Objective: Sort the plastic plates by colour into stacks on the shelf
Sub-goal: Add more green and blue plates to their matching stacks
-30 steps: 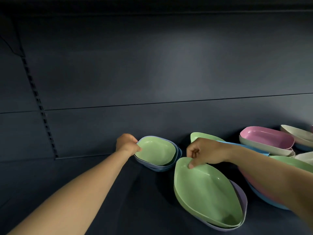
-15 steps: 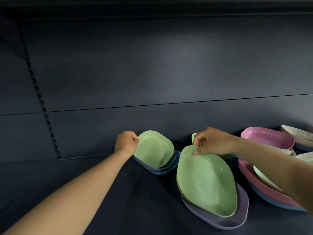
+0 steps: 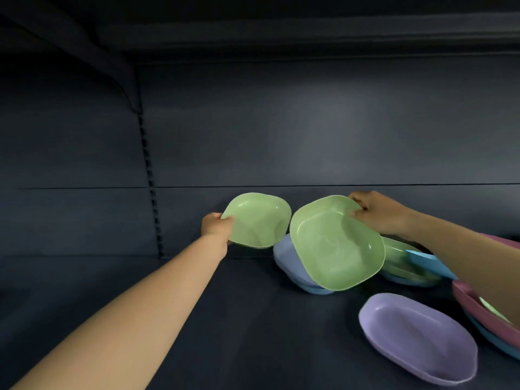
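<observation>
Both hands up off the shelf, each clamped on a green plate.

Left hand pinches the left rim of the smaller green plate, thumb on the inner face. Plate is tilted toward the camera, lifted clear of the shelf, close to the back wall.

Right hand grips the upper right rim of the larger green plate, fingers curled over the edge. Plate is also tilted, held in the air just right of the first one; the two rims are near, cannot tell if touching.

On the shelf behind and under the larger green plate: a lilac plate stacked on a blue plate, near the back edge. Further right along the back edge: more green plates with a blue one lying across them. Nearer the front, right side: a lone purple plate flat on the shelf. At the right edge: a pink plate, partly hidden by the right forearm, with blue under it.
</observation>
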The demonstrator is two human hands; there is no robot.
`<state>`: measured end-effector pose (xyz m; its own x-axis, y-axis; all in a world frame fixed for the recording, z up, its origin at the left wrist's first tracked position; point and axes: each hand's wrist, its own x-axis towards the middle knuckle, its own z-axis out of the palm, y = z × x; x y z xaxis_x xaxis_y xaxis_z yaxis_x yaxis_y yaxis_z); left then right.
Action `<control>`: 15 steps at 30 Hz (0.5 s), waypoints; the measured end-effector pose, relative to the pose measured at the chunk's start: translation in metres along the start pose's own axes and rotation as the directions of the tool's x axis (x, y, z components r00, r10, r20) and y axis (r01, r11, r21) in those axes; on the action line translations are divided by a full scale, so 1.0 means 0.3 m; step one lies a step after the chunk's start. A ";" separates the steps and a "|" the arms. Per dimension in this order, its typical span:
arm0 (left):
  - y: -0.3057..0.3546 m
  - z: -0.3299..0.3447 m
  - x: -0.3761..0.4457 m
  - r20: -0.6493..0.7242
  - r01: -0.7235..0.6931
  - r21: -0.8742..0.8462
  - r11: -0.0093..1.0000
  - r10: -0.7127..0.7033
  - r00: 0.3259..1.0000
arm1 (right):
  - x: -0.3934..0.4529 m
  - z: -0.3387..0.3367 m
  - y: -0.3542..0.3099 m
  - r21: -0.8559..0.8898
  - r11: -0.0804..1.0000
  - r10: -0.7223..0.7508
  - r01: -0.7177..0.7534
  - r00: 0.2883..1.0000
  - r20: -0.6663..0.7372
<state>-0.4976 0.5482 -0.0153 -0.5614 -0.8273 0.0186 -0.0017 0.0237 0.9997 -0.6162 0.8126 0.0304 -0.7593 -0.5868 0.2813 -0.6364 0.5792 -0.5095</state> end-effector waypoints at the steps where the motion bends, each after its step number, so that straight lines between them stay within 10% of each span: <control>1: 0.007 -0.052 -0.010 0.012 0.029 -0.044 0.999 -0.029 1.000 | 0.004 0.020 -0.037 0.008 1.000 0.012 -0.012 1.000 0.004; 15: 0.009 -1.176 0.032 0.051 0.124 -0.271 0.955 -0.115 0.992 | -0.070 0.566 -0.923 0.364 0.927 0.028 -0.090 0.985 0.172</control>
<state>-0.2110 0.3425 -0.0073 -0.5993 -0.7946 -0.0970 0.1525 -0.2323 0.9606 -0.4010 0.5685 0.0275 -0.7419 -0.6592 0.1226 -0.4722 0.3838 -0.7936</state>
